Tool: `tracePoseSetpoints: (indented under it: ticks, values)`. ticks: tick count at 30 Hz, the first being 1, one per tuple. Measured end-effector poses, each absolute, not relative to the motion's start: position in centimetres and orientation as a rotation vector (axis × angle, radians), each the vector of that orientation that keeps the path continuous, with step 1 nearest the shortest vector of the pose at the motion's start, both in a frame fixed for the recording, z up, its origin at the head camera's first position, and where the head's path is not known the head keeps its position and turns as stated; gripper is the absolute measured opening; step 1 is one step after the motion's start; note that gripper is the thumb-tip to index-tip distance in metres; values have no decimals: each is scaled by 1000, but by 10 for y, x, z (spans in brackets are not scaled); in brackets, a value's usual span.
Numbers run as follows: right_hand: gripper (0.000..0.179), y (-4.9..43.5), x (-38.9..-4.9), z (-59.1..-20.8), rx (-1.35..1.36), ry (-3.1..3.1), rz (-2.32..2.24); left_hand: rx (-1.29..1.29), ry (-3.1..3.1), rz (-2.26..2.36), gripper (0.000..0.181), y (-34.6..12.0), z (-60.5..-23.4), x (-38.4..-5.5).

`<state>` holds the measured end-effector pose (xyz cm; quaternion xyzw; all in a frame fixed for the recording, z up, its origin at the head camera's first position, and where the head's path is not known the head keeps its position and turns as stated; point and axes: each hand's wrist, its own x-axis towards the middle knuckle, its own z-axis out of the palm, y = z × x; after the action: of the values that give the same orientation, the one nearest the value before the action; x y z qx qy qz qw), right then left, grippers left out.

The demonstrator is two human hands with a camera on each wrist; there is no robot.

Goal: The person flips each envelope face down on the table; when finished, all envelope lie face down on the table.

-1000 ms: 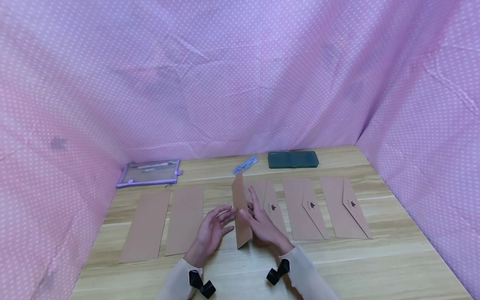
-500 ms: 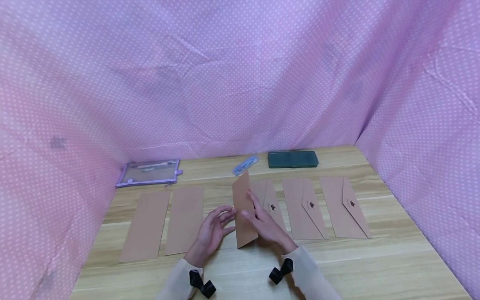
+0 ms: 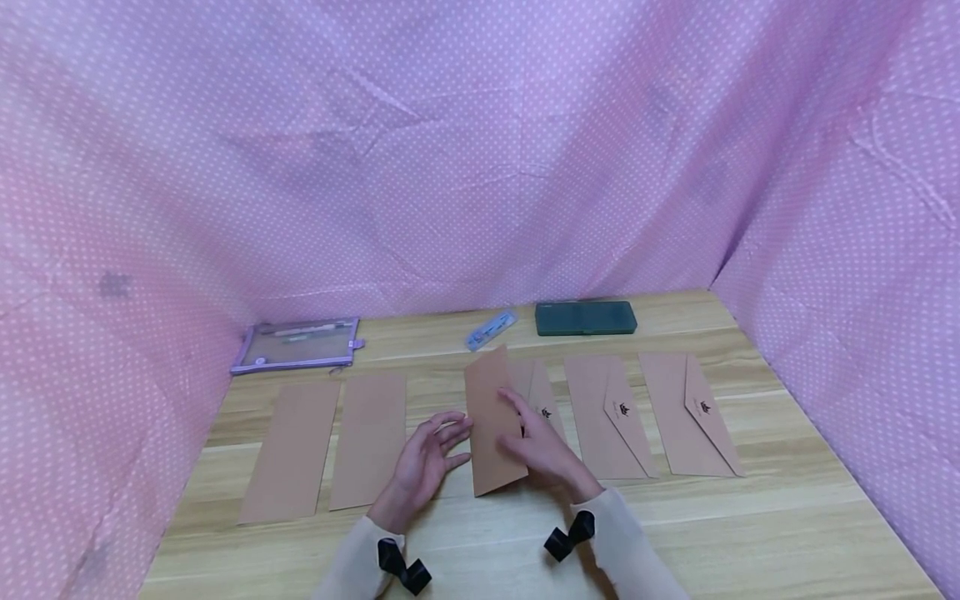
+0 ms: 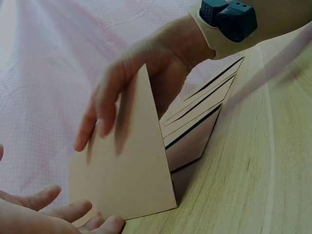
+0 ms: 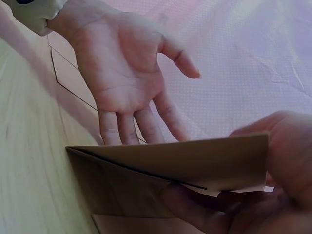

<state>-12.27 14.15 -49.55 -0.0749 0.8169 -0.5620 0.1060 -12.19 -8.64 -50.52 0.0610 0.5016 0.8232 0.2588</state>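
Observation:
A brown paper envelope (image 3: 489, 433) leans to the right at mid-table, its left long edge low near the wood. My right hand (image 3: 549, 450) pinches the raised right side, thumb on the plain face and other fingers behind. Beside the low edge is my left hand (image 3: 424, 460), palm turned toward the envelope, fingers relaxed and fingertips right at the paper. The right wrist view shows the underside of the envelope (image 5: 195, 158) with a dark flap line, and the left hand (image 5: 126, 68) spread behind it. Another envelope (image 3: 537, 383) with a crown print lies partly hidden under the raised side.
Two more crown-printed envelopes, one in the middle (image 3: 600, 408) and one far right (image 3: 667, 417), lie flap up. Two plain brown envelopes (image 3: 292, 450) (image 3: 371, 437) lie at left. Along the back sit a purple-edged mesh pouch (image 3: 300, 346), a small blue packet (image 3: 491, 330) and a dark green case (image 3: 585, 318).
The envelope has tipped from nearly upright down toward the right, showing more of its plain face. My right hand has moved right with it; my left hand has stayed in place.

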Motion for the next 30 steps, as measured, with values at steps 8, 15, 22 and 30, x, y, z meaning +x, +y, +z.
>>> tracePoseSetpoints:
  ticks: [8, 15, 22, 30]
  values:
    - [76, 142, -127, -499, -109, 2454, -1660, 113, 1363, 2240, 38, -85, -506, -122]
    - [75, 142, -130, -501, -68, 2450, -1749, 19, 1397, 2254, 35, -82, -505, -121]
    - [80, 141, -130, -499, -21, 2309, -1922, -22, 1418, 2263, 31, -79, -507, -120]
    - [80, 140, -130, -496, -15, 2231, -2004, 86, 1421, 2252, 31, -77, -515, -118]
